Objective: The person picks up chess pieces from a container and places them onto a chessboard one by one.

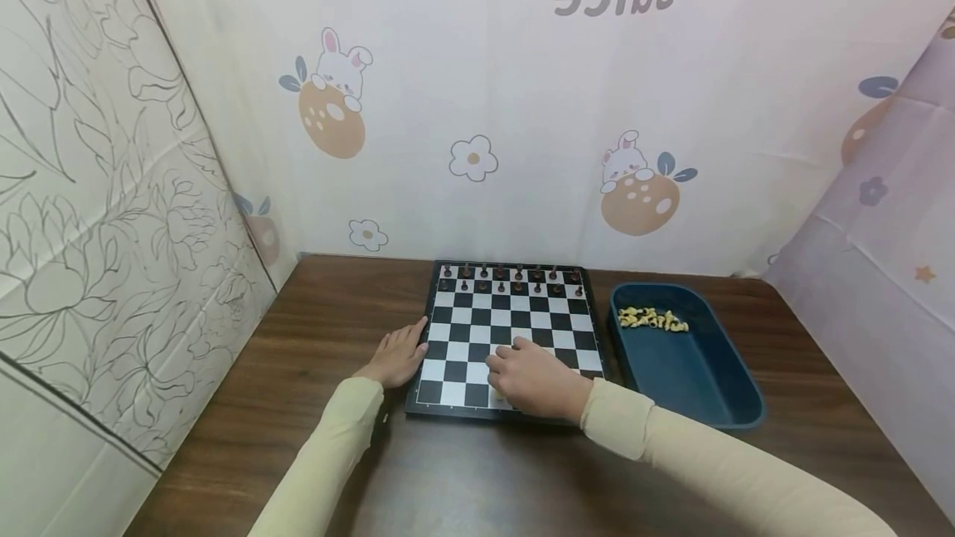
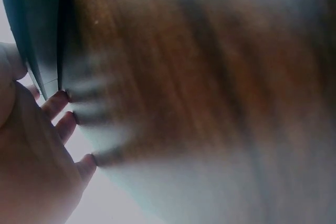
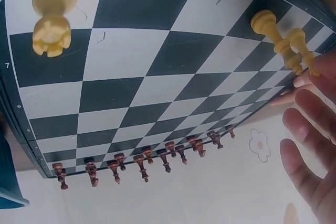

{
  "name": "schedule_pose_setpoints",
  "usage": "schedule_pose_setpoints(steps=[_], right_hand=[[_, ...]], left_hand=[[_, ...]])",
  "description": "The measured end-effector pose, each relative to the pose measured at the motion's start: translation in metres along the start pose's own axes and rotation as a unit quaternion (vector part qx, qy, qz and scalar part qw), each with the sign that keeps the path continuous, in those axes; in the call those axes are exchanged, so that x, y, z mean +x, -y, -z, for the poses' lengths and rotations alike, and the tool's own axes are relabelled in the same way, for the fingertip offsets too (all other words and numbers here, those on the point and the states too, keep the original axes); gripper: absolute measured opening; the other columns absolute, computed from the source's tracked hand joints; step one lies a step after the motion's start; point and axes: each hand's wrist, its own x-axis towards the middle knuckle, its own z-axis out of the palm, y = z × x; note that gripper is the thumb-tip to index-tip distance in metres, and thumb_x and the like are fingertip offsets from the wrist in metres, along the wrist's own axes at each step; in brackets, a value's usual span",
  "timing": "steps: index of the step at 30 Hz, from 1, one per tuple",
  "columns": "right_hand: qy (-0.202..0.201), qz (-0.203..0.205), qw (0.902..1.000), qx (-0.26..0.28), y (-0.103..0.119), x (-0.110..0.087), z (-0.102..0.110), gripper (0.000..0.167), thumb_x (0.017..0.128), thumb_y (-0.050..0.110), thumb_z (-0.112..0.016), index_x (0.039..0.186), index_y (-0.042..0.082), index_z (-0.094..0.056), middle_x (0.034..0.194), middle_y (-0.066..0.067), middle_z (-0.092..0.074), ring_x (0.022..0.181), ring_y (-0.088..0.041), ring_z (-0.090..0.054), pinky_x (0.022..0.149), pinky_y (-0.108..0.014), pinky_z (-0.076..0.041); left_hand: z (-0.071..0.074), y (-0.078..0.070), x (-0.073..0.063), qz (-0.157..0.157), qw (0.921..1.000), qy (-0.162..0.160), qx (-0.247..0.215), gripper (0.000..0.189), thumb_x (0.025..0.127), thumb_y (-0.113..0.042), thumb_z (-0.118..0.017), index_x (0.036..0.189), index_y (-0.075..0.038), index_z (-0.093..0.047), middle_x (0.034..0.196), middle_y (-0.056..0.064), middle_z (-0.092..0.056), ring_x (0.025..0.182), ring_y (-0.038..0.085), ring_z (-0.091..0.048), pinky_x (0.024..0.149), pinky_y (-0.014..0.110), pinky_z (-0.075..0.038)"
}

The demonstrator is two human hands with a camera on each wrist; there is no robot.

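Observation:
A black-and-white chessboard [image 1: 477, 330] lies on the table. At its left edge my left hand [image 1: 398, 357] rests with extended fingers, the thumb side against the board's rim. My right hand [image 1: 539, 379] is low over the board's near rows. In the right wrist view its fingertips pinch the top of a slender cream chess piece [image 3: 297, 39]. Beside that stands a taller cream chess piece [image 3: 268, 24], partly overlapped by it. A cream rook [image 3: 53, 17] stands at a near corner. Dark red chess pieces [image 1: 501, 271] fill two rows at the far end.
Right of the board sits a blue tray [image 1: 690, 384], with several cream chess pieces [image 1: 652, 320] heaped at its far end. The brown wooden table [image 1: 328, 297] meets a printed curtain [image 1: 477, 65] behind the board.

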Motion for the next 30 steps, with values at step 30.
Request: schedule_pose_setpoints(steps=[30], right_hand=[[-0.016,-0.110,0.9934,-0.027,-0.058,-0.052,0.014,0.015,0.078,0.023,-0.075,0.091,0.015,-0.073,0.087,0.000,-0.064,0.074,-0.016,-0.057,0.057,-0.028,-0.043]], left_hand=[[-0.002,0.004,0.003,-0.012,0.9999,0.006,-0.007,0.056,0.104,-0.028,-0.032,0.153,-0.007,-0.015,0.152,0.021,-0.026,0.139,0.038,-0.021,0.113,0.055,-0.008]])
